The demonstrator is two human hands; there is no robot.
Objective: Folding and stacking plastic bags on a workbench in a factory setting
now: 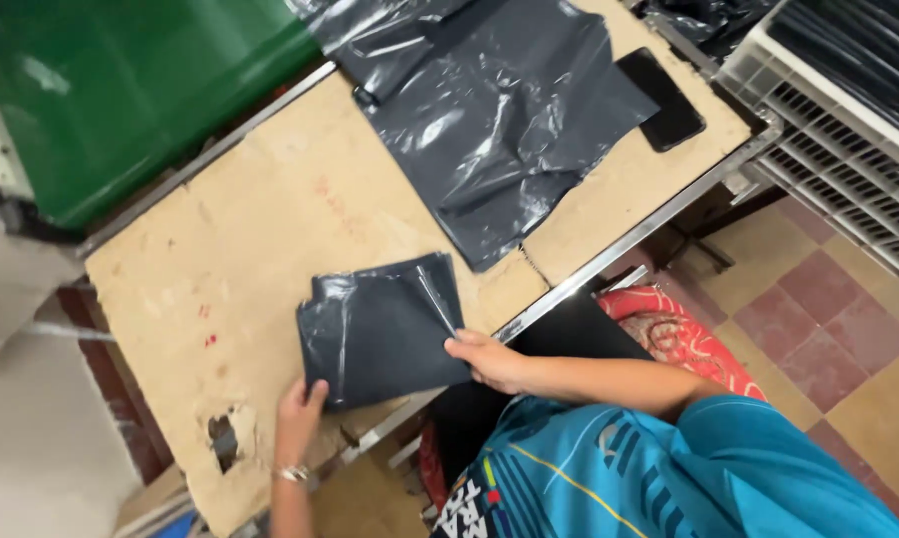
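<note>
I pinch the near left corner of the folded dark plastic bag (382, 329) with my left hand (298, 413), fingers closed on its edge. My right hand (487, 357) grips the near right corner the same way. The bag lies on the worn board table (260, 239), close to the near metal edge. A bigger unfolded dark sheet (499, 110) sprawls farther off, with a black phone (660, 100) beside it on the right. The film looks slick; I judge the folds could slide apart if either grip loosens, or the bag could slip off the near edge.
</note>
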